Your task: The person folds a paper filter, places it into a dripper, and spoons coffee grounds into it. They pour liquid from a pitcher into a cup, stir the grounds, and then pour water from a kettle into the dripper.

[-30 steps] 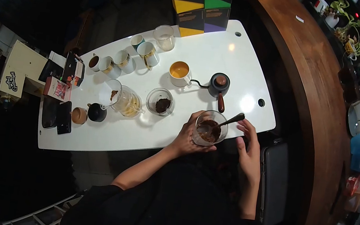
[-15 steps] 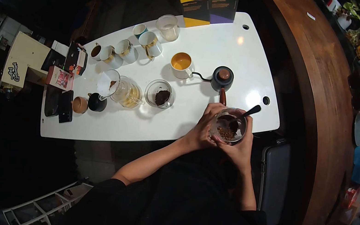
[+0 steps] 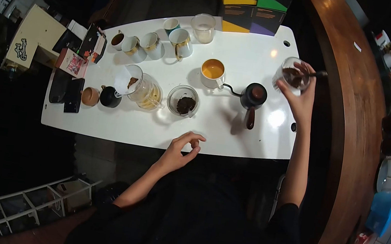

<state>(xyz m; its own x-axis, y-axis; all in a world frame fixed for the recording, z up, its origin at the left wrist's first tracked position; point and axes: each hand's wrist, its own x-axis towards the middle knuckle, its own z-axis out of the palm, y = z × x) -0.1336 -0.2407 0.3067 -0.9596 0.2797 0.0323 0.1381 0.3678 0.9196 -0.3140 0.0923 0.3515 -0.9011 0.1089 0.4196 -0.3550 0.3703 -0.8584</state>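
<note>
Beyond and to the right of the black kettle (image 3: 254,96), the right hand (image 3: 301,101) holds a clear glass (image 3: 283,74) with dark contents, its fingers wrapped round the wall and the thumb on the near side. A spoon (image 3: 320,74) leans in it, handle jutting out to the right past the fingers. Whether the glass touches the bench (image 3: 134,125) there, I cannot tell.

A firm, even grip and a level mouth should serve best, since a tilt could swing the spoon and tip the contents out. If the glass is put down, do it gently, base flat, well apart from the kettle, and let go only once it stands steady. The forearm should pass wide of the kettle's handle (image 3: 250,118), which points towards the person.

On the near left of the kettle, the left hand (image 3: 178,154) is at the bench's edge with nothing in it, fingers loosely curled and thumb close to them, pinching nothing. It does best low and apart from the glass jug (image 3: 170,102) left of the kettle, and from the white cup (image 3: 211,81) beside the kettle's spout (image 3: 232,91).
</note>
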